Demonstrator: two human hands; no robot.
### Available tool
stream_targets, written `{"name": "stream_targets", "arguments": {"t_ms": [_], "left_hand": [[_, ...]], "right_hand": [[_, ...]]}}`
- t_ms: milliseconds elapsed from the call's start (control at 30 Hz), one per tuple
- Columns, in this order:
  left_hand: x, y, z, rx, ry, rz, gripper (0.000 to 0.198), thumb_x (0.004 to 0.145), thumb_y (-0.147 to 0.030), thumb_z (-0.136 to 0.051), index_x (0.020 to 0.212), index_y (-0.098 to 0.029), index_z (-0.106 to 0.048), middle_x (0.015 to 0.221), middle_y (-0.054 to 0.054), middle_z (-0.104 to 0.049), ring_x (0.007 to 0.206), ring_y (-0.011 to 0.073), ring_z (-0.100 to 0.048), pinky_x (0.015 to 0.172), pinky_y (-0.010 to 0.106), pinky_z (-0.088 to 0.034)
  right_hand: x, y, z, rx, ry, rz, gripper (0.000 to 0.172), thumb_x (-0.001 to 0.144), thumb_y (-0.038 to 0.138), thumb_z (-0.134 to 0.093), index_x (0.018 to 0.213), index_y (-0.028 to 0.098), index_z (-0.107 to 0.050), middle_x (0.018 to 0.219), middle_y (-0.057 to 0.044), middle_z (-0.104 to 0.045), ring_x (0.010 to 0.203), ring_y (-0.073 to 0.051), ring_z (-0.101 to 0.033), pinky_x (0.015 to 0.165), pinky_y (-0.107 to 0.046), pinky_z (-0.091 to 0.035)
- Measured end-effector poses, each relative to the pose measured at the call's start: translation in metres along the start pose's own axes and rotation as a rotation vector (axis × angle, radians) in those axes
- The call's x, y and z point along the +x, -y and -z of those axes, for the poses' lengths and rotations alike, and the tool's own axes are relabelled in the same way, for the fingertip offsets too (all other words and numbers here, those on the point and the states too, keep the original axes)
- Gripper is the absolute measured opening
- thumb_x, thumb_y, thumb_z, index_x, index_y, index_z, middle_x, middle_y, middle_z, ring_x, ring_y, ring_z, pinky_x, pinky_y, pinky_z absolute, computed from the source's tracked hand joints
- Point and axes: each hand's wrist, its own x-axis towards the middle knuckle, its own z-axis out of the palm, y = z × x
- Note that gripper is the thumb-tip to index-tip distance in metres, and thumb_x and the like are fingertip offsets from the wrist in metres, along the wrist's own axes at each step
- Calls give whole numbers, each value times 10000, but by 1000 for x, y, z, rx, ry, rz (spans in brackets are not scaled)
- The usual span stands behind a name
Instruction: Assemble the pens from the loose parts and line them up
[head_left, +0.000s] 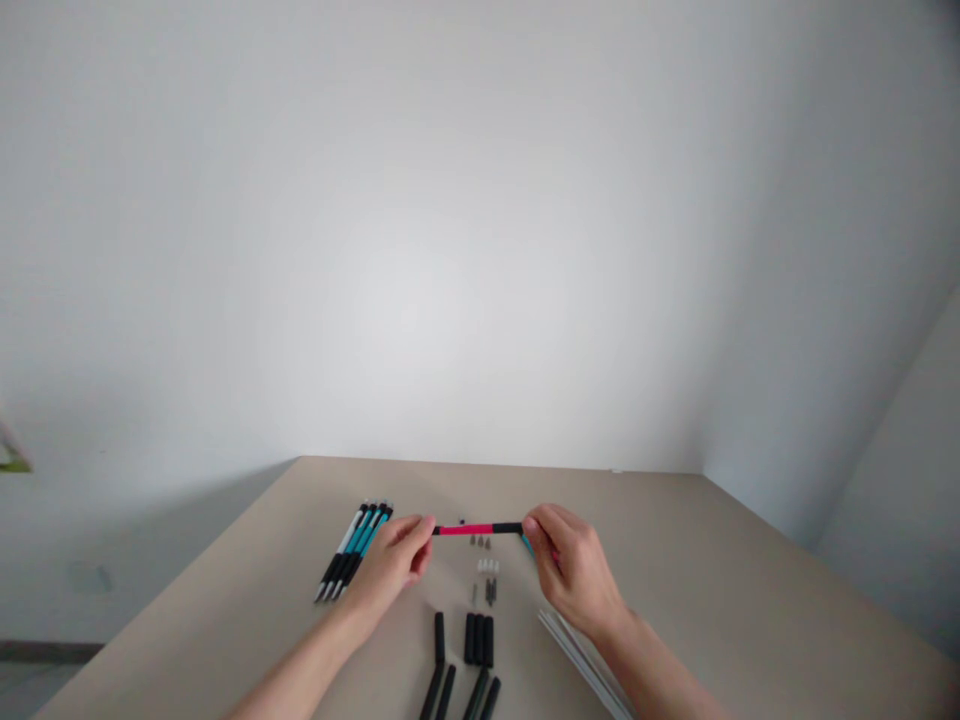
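Observation:
I hold a pink pen [475, 529] with black ends level above the beige table [675, 560], one end in each hand. My left hand [391, 565] pinches its left tip between thumb and fingers. My right hand [574, 570] is closed around its right end, and a bit of teal shows under those fingers. Several finished pens [355, 560] with teal, white and black parts lie side by side just left of my left hand.
Small pen parts [486, 568] lie below the pink pen. Several black grip sleeves [477, 640] lie near the front edge. Thin clear tubes [581, 660] lie beside my right wrist. A white wall rises behind the table.

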Motion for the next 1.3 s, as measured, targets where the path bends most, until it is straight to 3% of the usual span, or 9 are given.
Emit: {"name": "stream_targets", "arguments": {"t_ms": [200,433,567,833,1000,1300], "left_hand": [[-5,-2,-1,-216,75,103,490,700,-598,-625,535,-161,-476,410,-54,-421,358,44,-268,411,204,-147],[-7,-2,-1,-148,101,101,625,724,-682,-573,403,-160,-455,309,-42,-367,322,48,-269,409,222,-146],[-8,-5,-2,-81,147,167,659,710,-733,-539,397,-157,-471,297,-37,-362,303,52,-276,404,232,-122],[-7,-8,-2,-198,184,175,555,713,-620,-634,457,-160,-458,344,-66,-359,329,37,-235,403,217,-115],[-9,-10,-2,-219,194,110,503,728,-577,-661,539,-151,-471,447,-65,-391,392,39,-265,407,197,-162],[-7,-7,0,-186,55,-108,396,767,-478,-692,645,-140,-525,567,-39,-477,452,51,-352,386,164,-268]], "right_hand": [[1,2,0,58,24,-5,372,1003,335,-281,683,207,-423,609,-2,-475,548,-129,-418,527,-243,-297],[0,-2,-2,69,16,-5,369,1001,339,-295,669,211,-393,595,9,-442,539,-130,-404,531,-244,-275],[-1,0,-2,85,-32,35,351,993,317,-315,667,213,-391,584,13,-432,524,-128,-400,526,-246,-268],[-1,4,-3,57,-28,71,355,965,245,-340,617,229,-271,532,38,-334,471,-118,-329,503,-267,-202],[-1,4,-4,63,-48,63,372,963,240,-351,601,225,-264,515,45,-325,452,-102,-319,489,-253,-200],[-1,5,-6,76,-7,17,384,974,289,-335,605,222,-255,511,51,-312,450,-96,-303,489,-247,-190]]}}
